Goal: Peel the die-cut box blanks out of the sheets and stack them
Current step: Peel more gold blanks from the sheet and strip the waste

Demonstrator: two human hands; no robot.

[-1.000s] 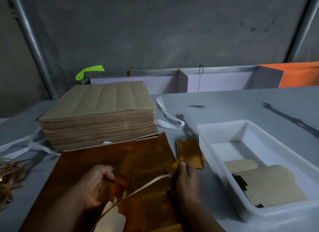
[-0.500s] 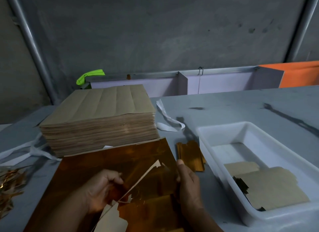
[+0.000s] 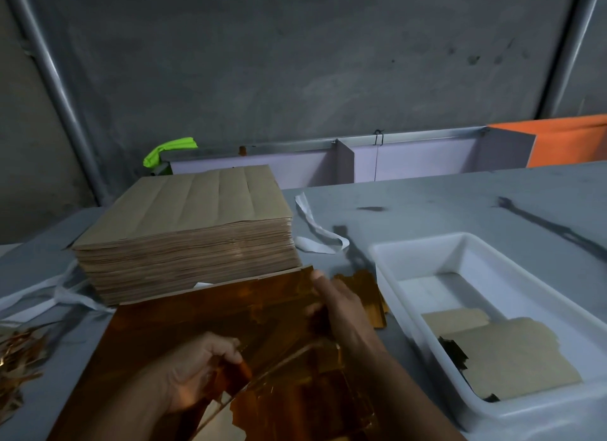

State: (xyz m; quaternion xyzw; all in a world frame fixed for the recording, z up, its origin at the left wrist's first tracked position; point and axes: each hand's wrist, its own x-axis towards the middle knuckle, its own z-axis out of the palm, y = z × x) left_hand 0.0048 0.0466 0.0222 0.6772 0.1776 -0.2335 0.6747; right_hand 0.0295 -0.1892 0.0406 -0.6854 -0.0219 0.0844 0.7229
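While the left hand (image 3: pixel 203 371) is gripping a torn flap of the glossy copper foil sheet (image 3: pixel 197 312) lying on the grey surface (image 3: pixel 427 204), the right hand (image 3: pixel 338 306) is resting straight-fingered on its right edge.

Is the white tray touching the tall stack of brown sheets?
Apart. The head view shows bare grey table and a white strip lying between the stack and the tray.

Flat copper foil sheet (image 3: pixel 203 312) before tall brown stack (image 3: pixel 190 230)

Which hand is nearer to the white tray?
Right. The right hand is just left of the white tray; the left hand grips the gold sheet farther left.
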